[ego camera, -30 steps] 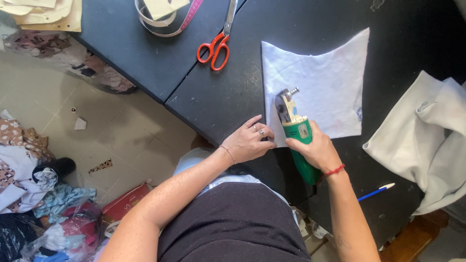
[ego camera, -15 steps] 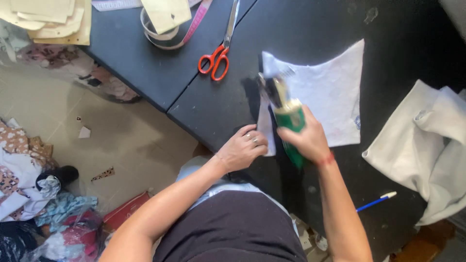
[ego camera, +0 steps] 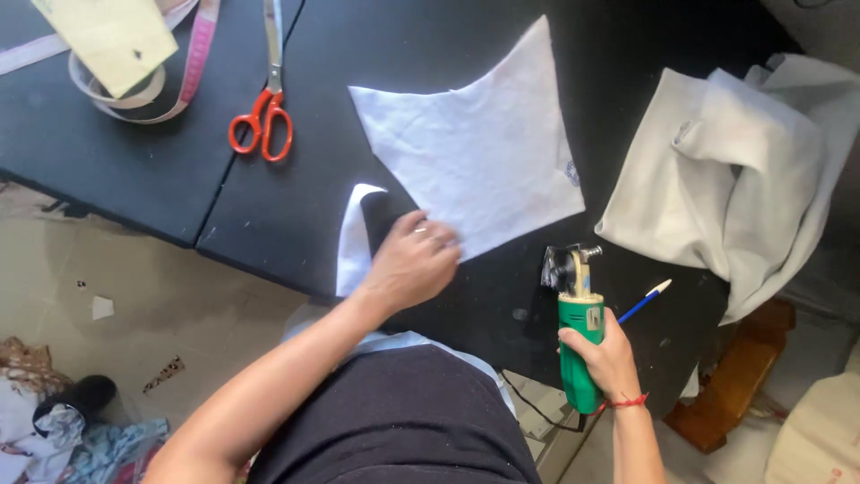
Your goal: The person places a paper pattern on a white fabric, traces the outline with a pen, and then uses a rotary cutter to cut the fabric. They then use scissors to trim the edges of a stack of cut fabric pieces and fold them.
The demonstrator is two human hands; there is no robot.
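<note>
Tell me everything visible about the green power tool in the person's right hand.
The green electric fabric cutter has a long green plastic body and a dark metal cutting head with a small round blade at its far end. It lies on the black table, head pointing away from the person, just off the lower right corner of the white fabric piece. The right hand grips its handle; a dark cord trails from the rear.
</note>
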